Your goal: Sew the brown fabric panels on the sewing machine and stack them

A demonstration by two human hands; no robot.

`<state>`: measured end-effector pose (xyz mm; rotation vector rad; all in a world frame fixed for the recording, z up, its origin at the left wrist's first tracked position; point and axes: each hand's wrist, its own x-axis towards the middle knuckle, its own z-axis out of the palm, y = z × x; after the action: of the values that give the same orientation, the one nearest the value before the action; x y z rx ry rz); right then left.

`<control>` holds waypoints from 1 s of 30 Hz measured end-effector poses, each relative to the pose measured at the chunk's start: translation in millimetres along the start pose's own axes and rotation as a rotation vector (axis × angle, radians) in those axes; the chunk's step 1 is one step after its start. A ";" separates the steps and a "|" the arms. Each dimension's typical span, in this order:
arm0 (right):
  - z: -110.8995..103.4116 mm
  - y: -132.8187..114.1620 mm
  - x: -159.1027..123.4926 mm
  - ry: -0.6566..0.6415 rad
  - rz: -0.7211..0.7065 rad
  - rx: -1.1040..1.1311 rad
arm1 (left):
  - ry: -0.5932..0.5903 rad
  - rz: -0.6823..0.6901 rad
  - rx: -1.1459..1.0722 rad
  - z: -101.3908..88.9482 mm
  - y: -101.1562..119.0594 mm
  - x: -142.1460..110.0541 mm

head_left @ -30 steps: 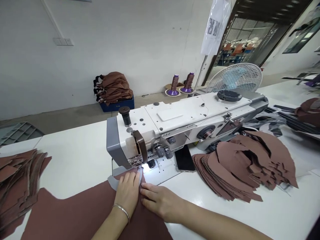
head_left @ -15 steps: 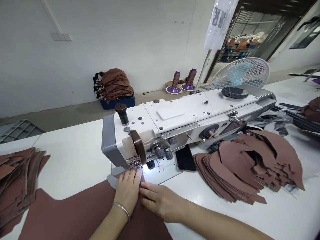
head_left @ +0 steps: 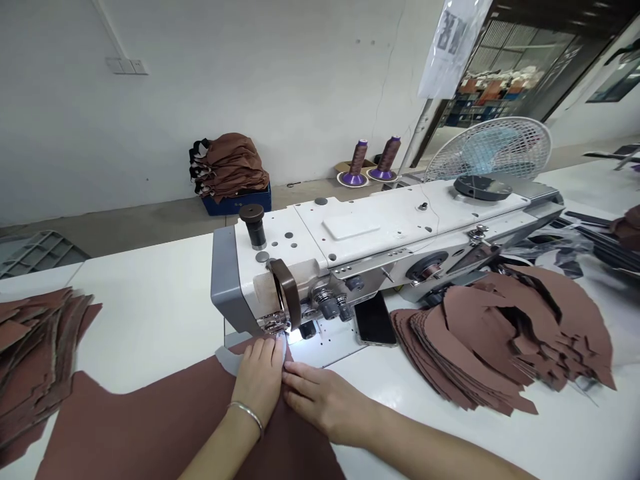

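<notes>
1. Our left hand [head_left: 259, 375] lies palm-down, fingers together, seemingly steadying the brown sheet [head_left: 145, 427] at the sewing machine's [head_left: 280, 243] head.
2. Our right hand [head_left: 327, 403] flanks it; whether either grip pinches, we can't tell.
3. Cut pieces [head_left: 467, 323] sit right, probably for easy reach.

Plain reddish brown across the sheet [head_left: 150, 420], with pale grey-blue on the strip [head_left: 229, 360] by its edge. The same brown family on the left stack [head_left: 40, 360] and the right stack [head_left: 475, 333]. White along the sewing machine [head_left: 365, 227], grey at its near end, dark brown on its knob [head_left: 254, 227]. Brown thread over purple on the spools [head_left: 358, 160]. White mesh and light blue on the fan [head_left: 493, 150]. Black on the phone [head_left: 375, 320], silver on the bracelet [head_left: 247, 410], blue on the bin [head_left: 245, 203], white on the table [head_left: 145, 300].
</notes>
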<state>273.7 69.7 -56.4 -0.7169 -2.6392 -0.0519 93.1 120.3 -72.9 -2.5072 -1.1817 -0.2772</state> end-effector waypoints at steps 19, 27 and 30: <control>0.1 -3.7 5.0 0.075 -0.001 -0.080 | 0.056 0.088 0.040 -7.4 3.4 -8.6; 7.6 -0.8 10.8 0.084 0.009 -0.216 | 0.066 0.106 -0.011 -3.7 -8.5 -2.4; 9.4 -1.6 9.8 0.143 0.006 -0.250 | 0.097 0.144 -0.055 -1.5 -15.7 -2.6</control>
<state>261.7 74.3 -61.0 -0.7700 -2.5186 -0.4215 79.3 127.1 -68.7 -2.5792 -0.9630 -0.3932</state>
